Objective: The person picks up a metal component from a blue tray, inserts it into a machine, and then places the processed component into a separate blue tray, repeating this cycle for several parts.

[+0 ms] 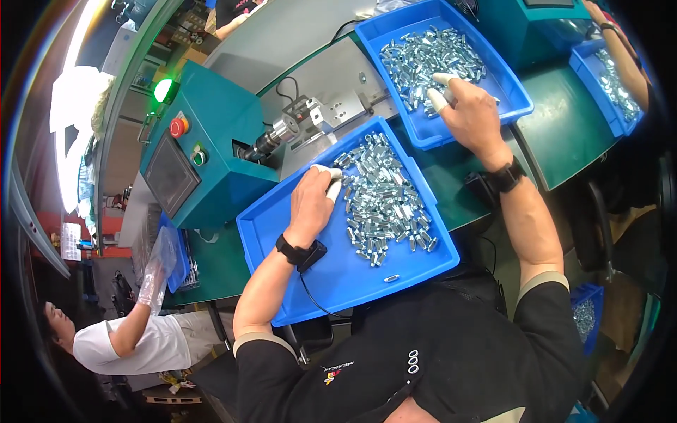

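Now both hands [310, 204] [469, 113] among metal parts [384, 197].

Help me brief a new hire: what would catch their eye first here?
Two blue trays heaped with shiny metal parts fill the middle. The left hand rests at the near pile's edge; the right hand reaches into the far tray. Left of them stands a teal machine with a red button.

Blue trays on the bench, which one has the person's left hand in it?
The near blue tray, closest to the person's body; the left hand rests at its heap of metal parts. The right hand is in the farther tray.
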Tool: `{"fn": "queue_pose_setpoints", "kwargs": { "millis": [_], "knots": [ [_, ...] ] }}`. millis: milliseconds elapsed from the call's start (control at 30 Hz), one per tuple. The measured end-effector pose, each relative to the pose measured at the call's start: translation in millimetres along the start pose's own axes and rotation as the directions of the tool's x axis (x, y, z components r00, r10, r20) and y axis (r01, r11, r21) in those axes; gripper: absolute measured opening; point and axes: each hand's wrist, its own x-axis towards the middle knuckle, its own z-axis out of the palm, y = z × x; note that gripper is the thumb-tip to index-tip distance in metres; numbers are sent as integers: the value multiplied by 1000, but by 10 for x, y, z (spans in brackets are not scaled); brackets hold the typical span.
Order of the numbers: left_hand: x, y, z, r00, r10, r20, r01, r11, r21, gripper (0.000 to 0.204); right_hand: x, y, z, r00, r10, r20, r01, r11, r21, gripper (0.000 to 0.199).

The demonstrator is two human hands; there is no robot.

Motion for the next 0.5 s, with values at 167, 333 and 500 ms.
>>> {"fn": "queue_pose_setpoints", "kwargs": {
  "millis": [167, 333, 500],
  "knots": [
    [73, 65, -213, 992, 57, -110, -61, 998, -31, 18, -30, -42, -21, 999, 11, 30, -11, 1000, 16, 30],
    [684, 194, -622, 960, 130, -250, -118, 991, 59, 20, -25, -66, -44, 1000, 10, 23, -11, 999, 31, 28],
    [1130, 9, -634, 973, 139, -184, -106, 979, 176, 17, -12, -90, -47, 1000, 12, 12, -13, 999, 45, 27]
  ]
}}
